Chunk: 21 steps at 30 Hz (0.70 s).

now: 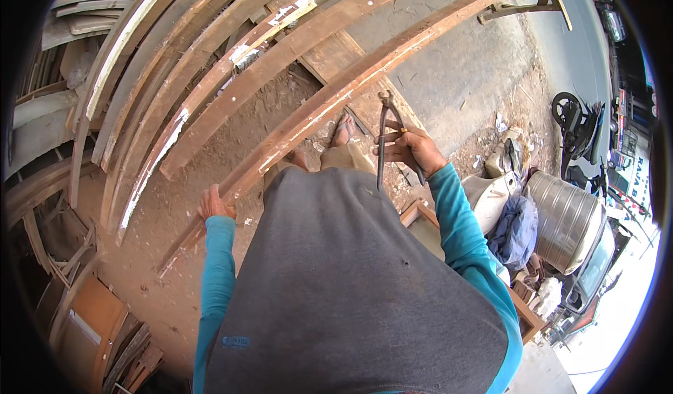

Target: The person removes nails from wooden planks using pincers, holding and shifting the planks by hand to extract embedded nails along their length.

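Outdoors, dirt ground (172, 303) bears curved wooden beams (242, 99) crowding its left edge. Longer curved beam (343, 89) slants nearest worker, crossing above wooden board (333, 57); fingers of left hand (216, 203) clamp around it near lower end. Fingers of right hand (419, 148) wrap steel pincers (382, 134), handles spread, head clear of beam. Work seems unfinished: beam in grip, pincers not yet applied, whitish patches left on wood; amount done cannot be told.
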### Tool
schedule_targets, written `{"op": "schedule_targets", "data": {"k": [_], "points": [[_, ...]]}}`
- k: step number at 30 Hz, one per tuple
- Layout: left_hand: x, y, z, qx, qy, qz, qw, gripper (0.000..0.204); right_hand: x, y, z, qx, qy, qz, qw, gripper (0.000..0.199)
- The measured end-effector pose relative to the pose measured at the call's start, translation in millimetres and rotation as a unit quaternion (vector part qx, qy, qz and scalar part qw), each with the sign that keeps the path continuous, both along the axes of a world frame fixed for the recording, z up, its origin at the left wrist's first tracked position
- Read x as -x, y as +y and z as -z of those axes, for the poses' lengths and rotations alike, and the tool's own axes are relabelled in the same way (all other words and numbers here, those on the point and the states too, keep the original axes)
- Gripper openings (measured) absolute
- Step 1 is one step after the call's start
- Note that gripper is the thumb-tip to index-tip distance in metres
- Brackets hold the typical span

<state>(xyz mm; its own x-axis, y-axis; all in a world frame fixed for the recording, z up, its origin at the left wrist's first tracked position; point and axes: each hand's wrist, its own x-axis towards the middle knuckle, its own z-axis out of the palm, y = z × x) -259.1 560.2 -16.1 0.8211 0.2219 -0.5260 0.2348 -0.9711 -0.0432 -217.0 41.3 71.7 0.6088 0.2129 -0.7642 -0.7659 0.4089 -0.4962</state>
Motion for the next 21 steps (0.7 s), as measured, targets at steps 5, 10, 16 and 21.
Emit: {"op": "schedule_targets", "data": {"k": [5,10,16,21], "points": [[5.9,-11.7,-2.8,-0.014,-0.035,-0.009,0.999,0.072,-19.7,18.1,-0.8,-0.047,0.041,-0.095,0.994,0.064],[13.1,-13.4,2.9,-0.028,-0.052,-0.007,0.998,0.073,-35.8,-2.1,5.9,-0.087,0.074,-0.155,0.981,0.063],[21.1,-22.4,2.7,-0.041,-0.109,-0.018,0.993,0.078,-51.9,-26.0,10.5,-0.157,0.089,-0.196,0.964,0.064],[24.1,-29.9,0.7,-0.05,-0.128,-0.04,0.99,0.079,-54.9,-35.0,18.7,-0.205,0.114,-0.184,0.955,0.06]]}}
